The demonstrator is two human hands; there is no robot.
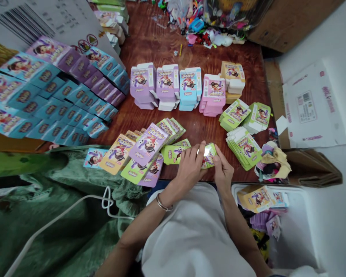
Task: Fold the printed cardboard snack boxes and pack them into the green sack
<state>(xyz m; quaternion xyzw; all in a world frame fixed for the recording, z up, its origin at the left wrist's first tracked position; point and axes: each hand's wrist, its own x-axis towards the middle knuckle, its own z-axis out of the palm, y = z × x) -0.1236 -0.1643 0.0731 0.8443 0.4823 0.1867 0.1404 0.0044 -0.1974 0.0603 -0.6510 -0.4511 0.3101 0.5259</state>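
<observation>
Near the table's front edge, a small green printed box [209, 155] lies between my two hands, its glossy face catching the light. My left hand [192, 163] rests over its left side with the fingers bent onto it. My right hand [223, 168] grips the right side between thumb and fingers. Another green box [170, 154] pokes out to the left of my left hand, partly covered by it. Farther left lies a spread of flat orange, purple and green boxes, with a purple box [148, 144] on top. Fanned green boxes [245, 149] lie right of my right hand.
Purple, blue and pink box stacks [190, 86] stand in a row behind my hands. Many filled boxes [53, 92] are piled at left. Small toys [197, 26] lie at the back. A white bin [298, 227] with boxes sits below at right; a white cable [60, 202] crosses green fabric.
</observation>
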